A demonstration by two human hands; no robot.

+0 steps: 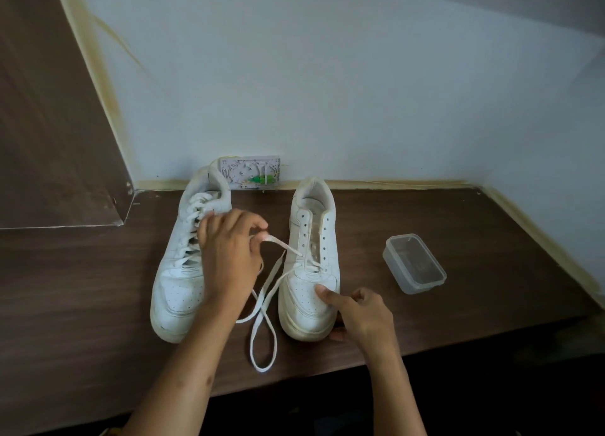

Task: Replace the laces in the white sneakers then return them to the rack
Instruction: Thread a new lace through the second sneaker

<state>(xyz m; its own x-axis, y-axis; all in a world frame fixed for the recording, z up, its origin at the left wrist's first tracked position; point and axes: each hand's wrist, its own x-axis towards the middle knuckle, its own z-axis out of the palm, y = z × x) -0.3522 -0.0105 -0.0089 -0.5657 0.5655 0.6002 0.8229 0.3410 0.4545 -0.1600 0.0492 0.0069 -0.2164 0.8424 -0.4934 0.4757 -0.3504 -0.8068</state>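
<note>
Two white sneakers stand side by side on a dark wooden table, toes toward me. The left sneaker (178, 278) is fully laced. The right sneaker (311, 262) has a white lace (263, 330) threaded only through its lowest eyelets, and the slack loops onto the table between the shoes. My left hand (229, 255) pinches one end of that lace and holds it taut toward an eyelet. My right hand (358, 314) grips the right sneaker's toe, index finger on top and thumb at the sole.
A small clear plastic container (414, 263) sits right of the shoes. A white wall plate with a green part (250, 173) is behind them at the wall's base. The table's front edge (425, 353) runs just below my right hand. No rack is in view.
</note>
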